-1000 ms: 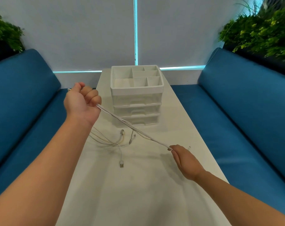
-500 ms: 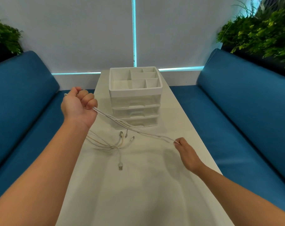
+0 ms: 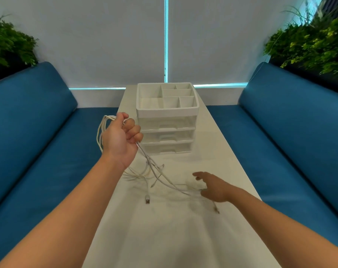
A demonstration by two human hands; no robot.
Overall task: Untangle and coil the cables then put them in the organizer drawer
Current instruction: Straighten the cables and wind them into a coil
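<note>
Left hand (image 3: 123, 138) raised in front of the white plastic three-drawer organizer with a compartmented top tray (image 3: 166, 120); fingers curled tight round a bundle of thin white charging cables (image 3: 154, 171). Loops hang off the back of the fist, and several strands run down from it to the long white table (image 3: 183, 238).

Right hand (image 3: 214, 187) low over the table, fingers loosely extended, blurred. I cannot tell whether it touches the strand passing under its fingertips; it grips nothing that I can make out.

On the table: loose tangle below the left wrist, one free end with a silver USB plug (image 3: 147, 200), and a small-tipped end (image 3: 216, 209) near the right wrist.

All three drawers appear closed.

My read on handling: light, limp, smooth-jacketed, so they will slide through a slack grip and snag where strands cross. Plugs are the only stiff parts. I would take one plug end and draw that strand out singly, then wind it over the left fingers. Pulling hard on crossings risks tightening knots.
</note>
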